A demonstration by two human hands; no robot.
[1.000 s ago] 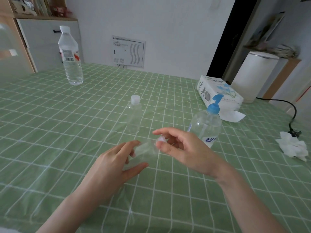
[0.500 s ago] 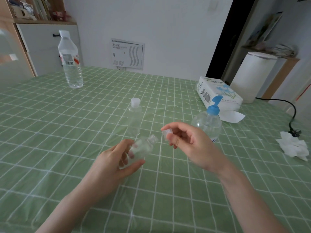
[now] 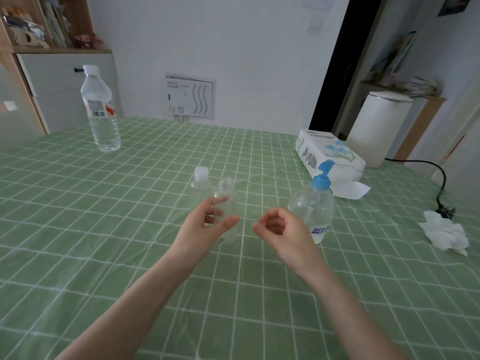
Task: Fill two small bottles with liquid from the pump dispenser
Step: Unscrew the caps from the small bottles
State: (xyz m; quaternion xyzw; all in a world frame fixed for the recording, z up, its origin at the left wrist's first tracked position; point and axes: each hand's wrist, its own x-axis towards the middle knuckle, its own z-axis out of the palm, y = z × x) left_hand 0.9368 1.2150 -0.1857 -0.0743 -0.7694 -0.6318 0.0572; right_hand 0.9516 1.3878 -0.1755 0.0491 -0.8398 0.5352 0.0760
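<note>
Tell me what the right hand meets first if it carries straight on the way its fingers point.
The right hand would likely meet the uncapped small bottle, gripped by the left hand, whose thumb lies closest. Depth is unclear; it could pass in front.

I see the uncapped small bottle, clear plastic with an open neck, upright in my left grip, thumb across its near side. Whether its base touches the bench I cannot tell. Just behind it to the left stands the capped small bottle, also clear, with its white cap on. To the right, near but apart, the pump dispenser stands upright, with a clear rounded body, a blue pump head and blue print low down.
</note>
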